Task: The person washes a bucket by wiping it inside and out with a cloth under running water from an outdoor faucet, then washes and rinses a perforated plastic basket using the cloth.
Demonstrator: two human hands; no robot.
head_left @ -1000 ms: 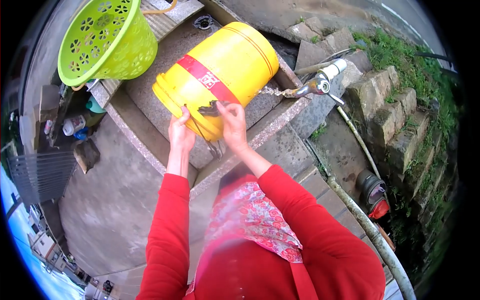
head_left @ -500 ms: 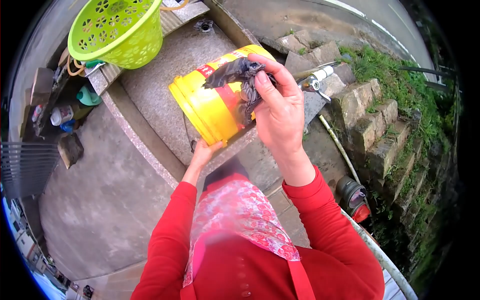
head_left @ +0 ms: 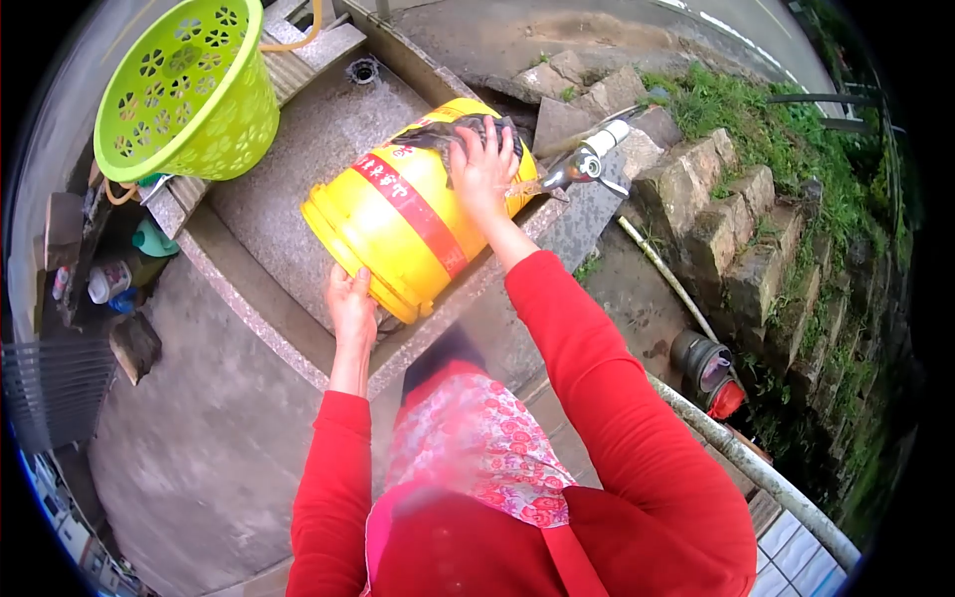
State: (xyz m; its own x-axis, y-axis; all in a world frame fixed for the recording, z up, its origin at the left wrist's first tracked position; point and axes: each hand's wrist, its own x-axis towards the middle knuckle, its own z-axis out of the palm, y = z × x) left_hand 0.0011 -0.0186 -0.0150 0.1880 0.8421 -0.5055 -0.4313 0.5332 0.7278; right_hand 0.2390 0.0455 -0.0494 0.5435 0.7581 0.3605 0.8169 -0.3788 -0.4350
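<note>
Rough stone steps [head_left: 741, 214] and grass [head_left: 696, 104] lie to the right of a speckled stone sink [head_left: 264, 194], with bare concrete floor [head_left: 189, 398] on its left. Inside the sink is a yellow plastic bucket [head_left: 373, 214] with a red band [head_left: 413, 214], lying on its side. Its long axis runs aslant: the collared rim points to the lower left, the base to the upper right, near the metal tap [head_left: 582, 167], from which water runs toward the bucket's side. Open room shows on the sink floor left of the bucket and up toward the drain hole [head_left: 364, 71]; the right-hand sink edge is close beside it. Beyond the upper-left edge stands a green openwork basket [head_left: 234, 129], well apart from both hands. The left hand [head_left: 351, 306] grasps the collared rim, thumb on top, some fingers hidden. The right hand [head_left: 482, 174] is unclenched, fingers extended over a dark cloth [head_left: 433, 136] against the bucket's upper side.
</note>
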